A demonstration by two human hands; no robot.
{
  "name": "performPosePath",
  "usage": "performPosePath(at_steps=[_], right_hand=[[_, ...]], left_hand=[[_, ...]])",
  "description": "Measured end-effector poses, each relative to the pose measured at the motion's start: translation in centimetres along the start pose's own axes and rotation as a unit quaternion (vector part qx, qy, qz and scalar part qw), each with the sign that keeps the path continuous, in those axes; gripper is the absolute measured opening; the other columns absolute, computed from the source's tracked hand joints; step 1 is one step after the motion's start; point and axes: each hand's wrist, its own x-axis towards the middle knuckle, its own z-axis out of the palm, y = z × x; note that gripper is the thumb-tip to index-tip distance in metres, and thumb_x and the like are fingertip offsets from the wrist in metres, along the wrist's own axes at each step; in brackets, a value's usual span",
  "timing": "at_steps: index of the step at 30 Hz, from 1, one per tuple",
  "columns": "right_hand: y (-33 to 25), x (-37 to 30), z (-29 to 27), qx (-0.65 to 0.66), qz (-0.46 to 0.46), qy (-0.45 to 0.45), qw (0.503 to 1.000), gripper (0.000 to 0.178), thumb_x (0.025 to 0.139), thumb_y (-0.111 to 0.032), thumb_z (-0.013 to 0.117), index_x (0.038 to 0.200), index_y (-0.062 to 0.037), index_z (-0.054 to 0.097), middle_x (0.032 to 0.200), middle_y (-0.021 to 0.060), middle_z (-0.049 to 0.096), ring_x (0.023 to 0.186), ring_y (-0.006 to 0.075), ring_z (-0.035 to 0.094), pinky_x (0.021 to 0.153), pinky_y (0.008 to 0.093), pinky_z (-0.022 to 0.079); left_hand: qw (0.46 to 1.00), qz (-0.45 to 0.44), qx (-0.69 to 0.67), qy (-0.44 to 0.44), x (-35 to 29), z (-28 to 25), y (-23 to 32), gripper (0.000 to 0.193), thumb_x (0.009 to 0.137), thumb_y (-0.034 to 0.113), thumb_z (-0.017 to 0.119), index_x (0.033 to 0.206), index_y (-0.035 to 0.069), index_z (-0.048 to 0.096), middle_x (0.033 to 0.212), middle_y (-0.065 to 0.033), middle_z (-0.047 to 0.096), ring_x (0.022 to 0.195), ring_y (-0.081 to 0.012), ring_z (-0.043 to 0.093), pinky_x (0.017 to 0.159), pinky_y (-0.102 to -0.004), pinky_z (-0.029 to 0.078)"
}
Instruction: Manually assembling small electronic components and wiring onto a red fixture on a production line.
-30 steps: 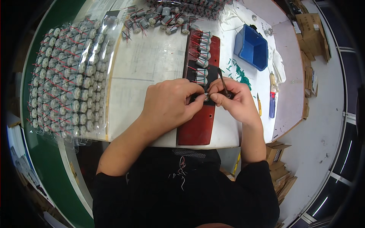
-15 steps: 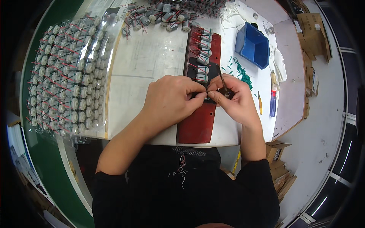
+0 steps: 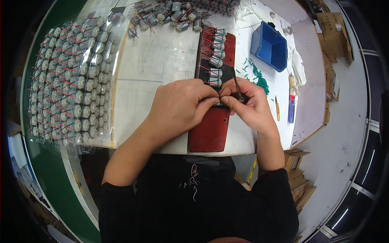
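My left hand (image 3: 180, 101) and my right hand (image 3: 252, 106) meet fingertip to fingertip over a long red and black fixture board (image 3: 208, 131). Both are closed in a pinch at a spot in the row of small motors; what lies between the fingertips is too small and covered to name. A thin dark pointed tool (image 3: 236, 82) is tucked in my right hand, its tip up, away from the pinch. Just beyond my fingers, several small silver motors (image 3: 216, 63) with red and green wires sit in a row along the board.
Wrapped in clear plastic, rows of wired motors (image 3: 81, 85) fill the left side. Loose motors (image 3: 176, 16) are heaped at the back. On the right are a blue bin (image 3: 267, 47), small green pieces (image 3: 259, 81), a yellow-handled blade (image 3: 277, 108) and a screwdriver (image 3: 291, 106).
Both hands stay pinched at the same spot, with only slight finger shifts. The view has moved a little.
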Motion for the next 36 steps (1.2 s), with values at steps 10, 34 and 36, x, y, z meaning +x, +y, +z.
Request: performPosePath(at_steps=[10,34,36], right_hand=[[0.1,-0.2,0.0,-0.007,0.008,0.004,1.000,0.008,0.092,0.003,0.074,0.097,0.0024,0.068,0.088,0.0019,0.063,0.071,0.0067,0.061,0.058,0.0228,0.049],[-0.5,-1.3,-3.1,-0.208,-0.071,-0.002,0.976,0.020,0.098,-0.015,0.069,0.084,-0.0017,0.062,0.077,0.0044,0.065,0.063,0.0157,0.060,0.060,0.0300,0.048],[-1.0,-1.5,-3.5,-0.362,-0.131,-0.051,0.922,0.031,0.100,-0.023,0.065,0.079,-0.0019,0.062,0.072,0.0094,0.064,0.060,0.0248,0.061,0.060,0.0352,0.049]], left_hand=[[0.994,0.056,0.088,0.018,-0.2,-0.4,0.7,0.026,0.078,0.025,0.088,0.098,0.014,0.077,0.095,-0.0021,0.071,0.070,-0.0223,0.070,0.060,-0.0347,0.054],[0.998,-0.051,-0.021,-0.003,-0.3,1.2,0.5,0.019,0.084,0.032,0.080,0.099,0.020,0.084,0.104,0.0022,0.076,0.087,-0.0250,0.074,0.072,-0.0384,0.059],[0.998,-0.052,-0.023,-0.008,-0.2,1.2,0.4,0.020,0.084,0.033,0.080,0.099,0.021,0.084,0.104,0.0023,0.077,0.088,-0.0249,0.074,0.072,-0.0383,0.059]])
